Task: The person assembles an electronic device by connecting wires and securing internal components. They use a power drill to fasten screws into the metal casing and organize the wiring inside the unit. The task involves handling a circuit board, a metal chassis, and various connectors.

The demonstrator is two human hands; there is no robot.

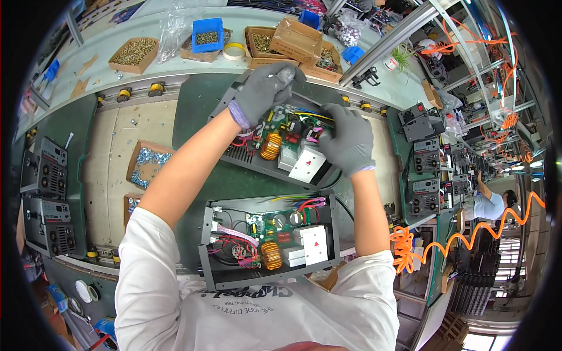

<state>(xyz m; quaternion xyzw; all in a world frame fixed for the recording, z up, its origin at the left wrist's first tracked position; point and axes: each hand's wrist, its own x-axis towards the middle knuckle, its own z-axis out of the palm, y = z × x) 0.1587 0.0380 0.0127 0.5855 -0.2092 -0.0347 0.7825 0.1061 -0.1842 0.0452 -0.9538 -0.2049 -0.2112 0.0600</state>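
Two open dark metal chassis with circuit boards lie on the green board in front of me. Over the far chassis [257,163], my grey-gloved left hand [263,93] is raised at the back edge with its fingers curled together; what they hold, if anything, is hidden. My right hand [351,140], also gloved, is at the right end of that chassis, thumb apart from the fingers, close to yellow and blue wires. A copper-wound coil [271,146] and a white plate [307,164] show inside it. The near chassis [266,279] holds a similar coil [271,255] and white plate [315,244], untouched.
Beyond the line, a shelf carries a blue bin [208,35] and cardboard boxes of screws [134,54]. A carton of small silvery parts [149,164] sits left. Finished-looking units stand at left [48,167] and right [426,155]. An orange coiled hose [404,248] hangs right.
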